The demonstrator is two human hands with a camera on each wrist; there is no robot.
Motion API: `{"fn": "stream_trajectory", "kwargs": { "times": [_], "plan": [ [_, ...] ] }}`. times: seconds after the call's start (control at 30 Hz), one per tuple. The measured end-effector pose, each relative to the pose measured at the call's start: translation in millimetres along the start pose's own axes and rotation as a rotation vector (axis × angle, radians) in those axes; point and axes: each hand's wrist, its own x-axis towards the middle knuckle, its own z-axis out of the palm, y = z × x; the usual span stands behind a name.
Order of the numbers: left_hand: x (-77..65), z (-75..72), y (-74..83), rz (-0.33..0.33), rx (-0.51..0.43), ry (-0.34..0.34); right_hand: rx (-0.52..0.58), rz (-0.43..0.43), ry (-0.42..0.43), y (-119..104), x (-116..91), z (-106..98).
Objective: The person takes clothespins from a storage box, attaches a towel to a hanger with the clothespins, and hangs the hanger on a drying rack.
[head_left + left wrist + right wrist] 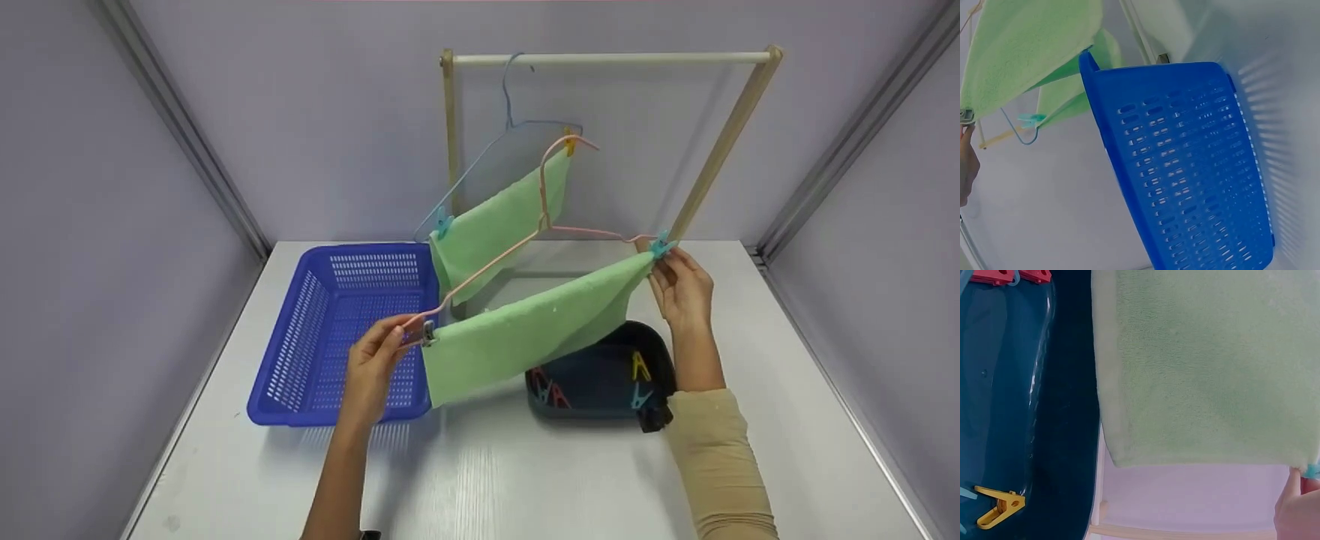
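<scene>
A pink hanger (491, 264) is held up over the table, with a light green towel (536, 322) hanging along its lower side. My left hand (373, 360) pinches a clothespin (427, 334) with a metal spring at the hanger's left end, where the towel's corner is. At the opposite end, my right hand (686, 289) grips a light blue clothespin (662, 244) on the towel's other corner; its fingertips are partly hidden. In the right wrist view that towel (1213, 371) fills much of the picture, and the right hand (1300, 509) shows at the edge.
Behind, a blue hanger (480, 157) with another green towel (499, 225) hangs from a rack's white rod (637, 58). A blue basket (274, 360) stands at left. Below the towel, a dark tub (600, 415) contains several clothespins, including a yellow clothespin (640, 366).
</scene>
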Motion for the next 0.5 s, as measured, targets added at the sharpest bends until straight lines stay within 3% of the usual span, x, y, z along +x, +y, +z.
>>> {"fn": "stream_trajectory", "kwargs": {
  "times": [0.23,0.5],
  "plan": [
    [-1.3,3.9,-2.5,-0.055,-0.076,0.052,-0.003,-0.002,-0.006,1.9,-0.6,1.5],
    [-2.6,12.7,-5.7,-0.09,-0.225,0.197,-0.009,-0.023,0.008,5.8,0.8,0.3]
  ]
}}
